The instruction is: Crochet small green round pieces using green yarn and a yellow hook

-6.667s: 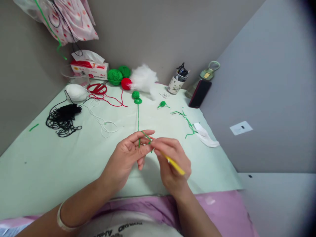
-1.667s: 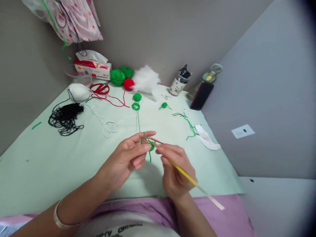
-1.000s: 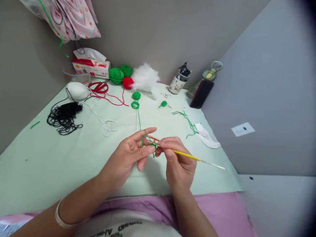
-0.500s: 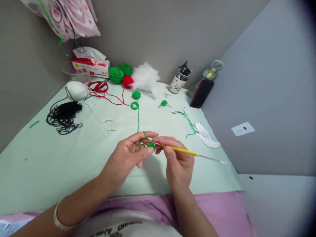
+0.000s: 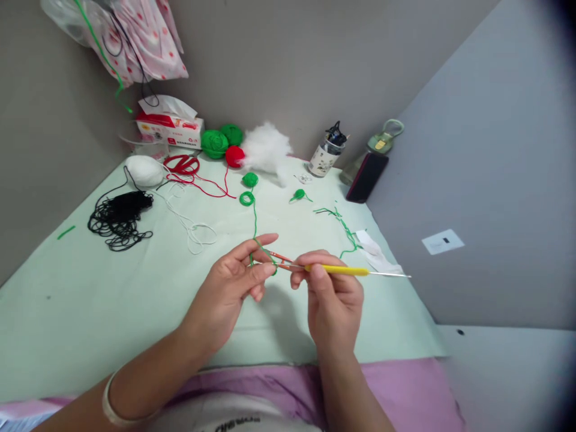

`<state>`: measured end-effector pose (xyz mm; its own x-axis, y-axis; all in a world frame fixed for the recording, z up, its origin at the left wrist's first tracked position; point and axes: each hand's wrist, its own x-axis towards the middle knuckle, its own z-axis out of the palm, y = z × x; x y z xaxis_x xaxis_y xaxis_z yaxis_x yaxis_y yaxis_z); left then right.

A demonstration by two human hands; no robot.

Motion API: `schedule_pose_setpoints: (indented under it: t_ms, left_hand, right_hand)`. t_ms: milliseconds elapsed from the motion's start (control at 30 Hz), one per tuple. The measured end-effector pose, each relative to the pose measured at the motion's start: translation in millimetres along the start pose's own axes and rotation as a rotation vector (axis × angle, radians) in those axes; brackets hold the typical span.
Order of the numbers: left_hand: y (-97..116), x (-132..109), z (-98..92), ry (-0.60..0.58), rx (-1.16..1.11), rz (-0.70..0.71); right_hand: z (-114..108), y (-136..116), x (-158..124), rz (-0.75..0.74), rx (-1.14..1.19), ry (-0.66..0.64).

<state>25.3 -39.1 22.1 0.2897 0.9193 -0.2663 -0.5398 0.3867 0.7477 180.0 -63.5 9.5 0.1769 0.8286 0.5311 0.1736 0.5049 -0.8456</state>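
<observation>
Left hand [image 5: 227,285]: thumb and fingers pinch a small looped green yarn piece [image 5: 275,272], mostly hidden by the thumb tip; stitches not resolvable. Index finger extended, a thin green yarn strand [image 5: 255,222] passing over it.

Right hand [image 5: 335,300]: fingers closed on a slim hook with smooth yellow grip [image 5: 339,270] and thin metal shafts; its working tip is indistinct at the green piece. A narrow orange-and-silver object [image 5: 278,258] lies between the hands, partly covered; identity unclear.

Versus 0.5 s earlier: hook nearer level, less of the green piece visible, orange-and-silver object now exposed.

Beyond, on the pale green tabletop [image 5: 157,312]: coiled green yarn ring [image 5: 242,200], wound green ball [image 5: 250,180], fluffy white fibre mass [image 5: 269,147]. Dark phone [image 5: 368,177] partly hides a translucent greenish bottle [image 5: 382,141]. Pink spotted fabric [image 5: 155,48] is cut off at top.
</observation>
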Motion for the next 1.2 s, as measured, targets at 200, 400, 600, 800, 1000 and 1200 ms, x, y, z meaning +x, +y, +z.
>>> schedule_pose_setpoints:
  t_ms: [200, 400, 600, 800, 1000, 1200]
  left_hand:
    - [-3, 1, 0.1, -0.094, -0.090, -0.153]
    - [3, 4, -3.6, -0.043, -0.059, -0.034]
    - [-2, -1, -2.2, -0.056, 0.083, 0.028]
    - [-7, -3, -2.3, -0.003, 0.169, 0.090]
    - [0, -1, -4.4, -0.089, -0.042, -0.123]
    - [-1, 3, -4.8, -0.095, 0.041, -0.016]
  right_hand:
    - [2, 6, -9, -0.351, -0.392, -0.016]
    - [1, 0, 4, 0.048, 0.097, -0.008]
    - [5, 5, 3, 0.054, 0.108, -0.010]
    - [4, 6, -5, -0.084, -0.104, -0.054]
    - [-1, 5, -7, -0.210, -0.198, 0.026]
    - [0, 2, 4, 0.105, 0.246, -0.020]
